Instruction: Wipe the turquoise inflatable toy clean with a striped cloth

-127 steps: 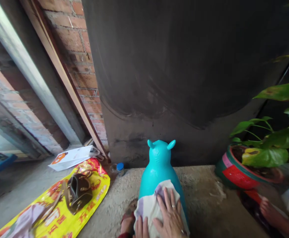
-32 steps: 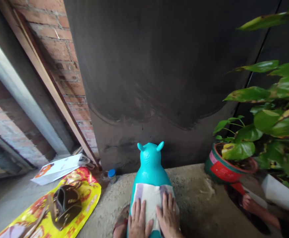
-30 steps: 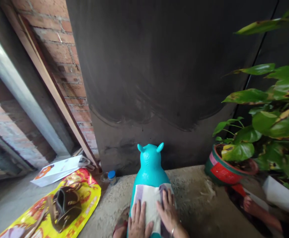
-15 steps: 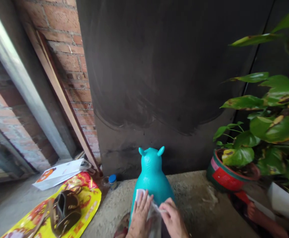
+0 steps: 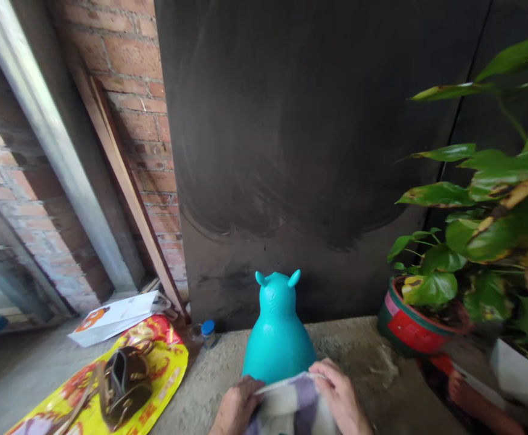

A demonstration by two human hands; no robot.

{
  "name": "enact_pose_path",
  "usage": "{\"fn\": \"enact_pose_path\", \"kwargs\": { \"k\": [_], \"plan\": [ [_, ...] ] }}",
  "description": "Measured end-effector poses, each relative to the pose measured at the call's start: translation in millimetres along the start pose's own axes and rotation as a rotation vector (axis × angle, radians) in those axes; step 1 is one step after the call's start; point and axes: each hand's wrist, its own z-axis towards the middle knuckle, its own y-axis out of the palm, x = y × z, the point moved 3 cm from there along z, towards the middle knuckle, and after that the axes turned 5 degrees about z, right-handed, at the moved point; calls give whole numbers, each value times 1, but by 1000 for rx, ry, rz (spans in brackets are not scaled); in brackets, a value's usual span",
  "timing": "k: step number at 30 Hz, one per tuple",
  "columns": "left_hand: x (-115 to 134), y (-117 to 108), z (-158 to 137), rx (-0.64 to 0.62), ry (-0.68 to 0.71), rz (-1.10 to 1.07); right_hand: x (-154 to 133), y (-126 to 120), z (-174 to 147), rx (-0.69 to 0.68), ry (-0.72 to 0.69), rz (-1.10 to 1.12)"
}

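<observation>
Checked cloth (image 5: 293,403) drapes the turquoise toy's (image 5: 277,338) back on the floor, left hand (image 5: 235,408) and right hand (image 5: 340,400) fingers pinching its top edge. Red pot (image 5: 409,323) holds a leafy plant (image 5: 476,241).

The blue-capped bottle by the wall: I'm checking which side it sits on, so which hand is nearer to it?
Left. The left hand grips the cloth below and right of the blue-capped bottle; the right hand holds the cloth's other end, farther right, past the teal toy.
</observation>
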Motion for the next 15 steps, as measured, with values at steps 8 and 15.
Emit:
{"fn": "enact_pose_path", "kwargs": {
  "k": [8,15],
  "plan": [
    [29,-88,39,246,41,42,-64,-26,70,147,-255,-247],
    [48,-97,30,179,63,102,-52,-28,50,163,-241,-426]
  ]
}}
